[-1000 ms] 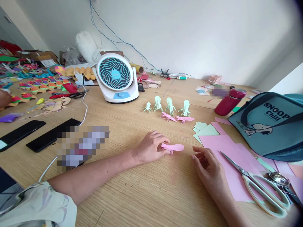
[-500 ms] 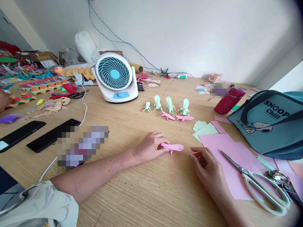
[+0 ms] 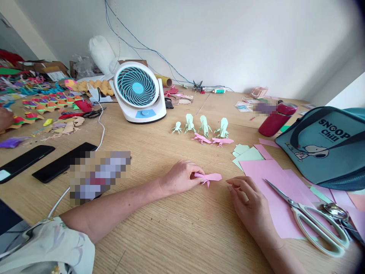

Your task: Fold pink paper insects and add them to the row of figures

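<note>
My left hand [image 3: 184,176] pinches a folded pink paper figure [image 3: 212,177] by its left end, just above the wooden tabletop. The figure's wide end points right, and a thin folded leg hangs from it. A short gap to the right, my right hand [image 3: 247,196] rests with loosely curved fingers, thumb and forefinger apart, nothing between them. Behind both hands stand several pale green folded paper figures [image 3: 203,125] in a row. Two more pink folded figures [image 3: 222,141] lie in front of that row.
Pink paper sheets [image 3: 261,171] lie at the right under open scissors [image 3: 310,219]. Green paper pieces [image 3: 248,156], a red flask [image 3: 277,120] and a blue bag [image 3: 322,152] are beyond. A white fan [image 3: 139,89] and two black phones [image 3: 31,160] stand left. Another person's hand [image 3: 5,118] shows far left.
The pink figure has tilted slightly in my left hand, its hanging leg now a bit further right. My right hand has shifted slightly left, toward it.
</note>
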`<state>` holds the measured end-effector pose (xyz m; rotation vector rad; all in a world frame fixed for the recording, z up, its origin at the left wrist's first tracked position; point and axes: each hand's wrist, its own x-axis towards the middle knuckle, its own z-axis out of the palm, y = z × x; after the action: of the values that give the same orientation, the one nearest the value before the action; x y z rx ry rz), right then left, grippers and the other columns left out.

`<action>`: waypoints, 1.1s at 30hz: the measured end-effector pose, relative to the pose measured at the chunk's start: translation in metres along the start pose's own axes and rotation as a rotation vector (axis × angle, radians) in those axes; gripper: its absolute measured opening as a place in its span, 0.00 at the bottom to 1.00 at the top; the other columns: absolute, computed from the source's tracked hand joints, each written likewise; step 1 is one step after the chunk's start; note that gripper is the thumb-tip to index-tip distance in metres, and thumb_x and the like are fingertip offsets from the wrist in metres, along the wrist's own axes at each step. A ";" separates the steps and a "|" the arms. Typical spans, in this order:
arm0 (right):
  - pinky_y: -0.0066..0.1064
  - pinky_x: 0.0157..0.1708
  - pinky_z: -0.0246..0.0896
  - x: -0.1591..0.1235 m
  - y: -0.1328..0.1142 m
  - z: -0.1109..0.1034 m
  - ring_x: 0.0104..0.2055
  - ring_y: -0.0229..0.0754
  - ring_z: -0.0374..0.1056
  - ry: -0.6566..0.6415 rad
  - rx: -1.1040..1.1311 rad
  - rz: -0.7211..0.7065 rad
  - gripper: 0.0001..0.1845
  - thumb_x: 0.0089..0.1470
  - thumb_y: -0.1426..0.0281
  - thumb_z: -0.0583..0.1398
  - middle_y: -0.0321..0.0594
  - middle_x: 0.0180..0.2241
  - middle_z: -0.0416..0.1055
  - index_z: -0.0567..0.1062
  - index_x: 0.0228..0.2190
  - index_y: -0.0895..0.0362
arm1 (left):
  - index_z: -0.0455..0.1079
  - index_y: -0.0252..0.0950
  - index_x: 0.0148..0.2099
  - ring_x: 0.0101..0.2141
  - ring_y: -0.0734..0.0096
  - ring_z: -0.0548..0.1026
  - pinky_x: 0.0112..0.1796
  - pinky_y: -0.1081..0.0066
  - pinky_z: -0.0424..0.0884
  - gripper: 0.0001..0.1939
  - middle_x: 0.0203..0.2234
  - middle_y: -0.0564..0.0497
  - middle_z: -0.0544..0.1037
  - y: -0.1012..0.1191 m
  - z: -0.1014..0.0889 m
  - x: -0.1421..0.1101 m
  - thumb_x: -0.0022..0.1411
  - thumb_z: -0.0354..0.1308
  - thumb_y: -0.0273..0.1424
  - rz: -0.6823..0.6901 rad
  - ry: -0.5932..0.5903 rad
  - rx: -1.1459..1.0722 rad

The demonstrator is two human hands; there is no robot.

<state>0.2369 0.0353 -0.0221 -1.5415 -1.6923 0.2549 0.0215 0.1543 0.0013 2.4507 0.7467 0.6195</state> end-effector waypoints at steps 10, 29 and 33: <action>0.39 0.36 0.62 0.001 -0.015 0.007 0.34 0.45 0.64 -0.264 -0.217 -0.362 0.21 0.62 0.77 0.51 0.43 0.33 0.67 0.73 0.53 0.52 | 0.79 0.37 0.41 0.37 0.69 0.76 0.40 0.71 0.68 0.07 0.35 0.49 0.80 -0.002 0.006 -0.003 0.64 0.60 0.31 0.036 0.008 0.033; 0.36 0.35 0.62 -0.001 -0.015 0.005 0.35 0.45 0.67 -0.179 -0.088 -0.172 0.14 0.64 0.71 0.52 0.43 0.34 0.71 0.77 0.42 0.52 | 0.77 0.35 0.36 0.35 0.71 0.74 0.37 0.73 0.68 0.06 0.33 0.50 0.79 0.006 0.006 -0.002 0.62 0.60 0.31 -0.098 0.077 -0.167; 0.31 0.28 0.62 -0.002 -0.019 0.008 0.31 0.43 0.69 -0.075 0.124 0.131 0.12 0.63 0.63 0.55 0.41 0.32 0.74 0.77 0.35 0.53 | 0.75 0.32 0.39 0.34 0.71 0.77 0.34 0.74 0.70 0.11 0.34 0.48 0.81 0.016 0.005 -0.001 0.61 0.61 0.36 -0.333 0.075 -0.480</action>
<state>0.2177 0.0317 -0.0164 -1.5686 -1.6026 0.4824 0.0296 0.1406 0.0066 1.8279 0.8920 0.6704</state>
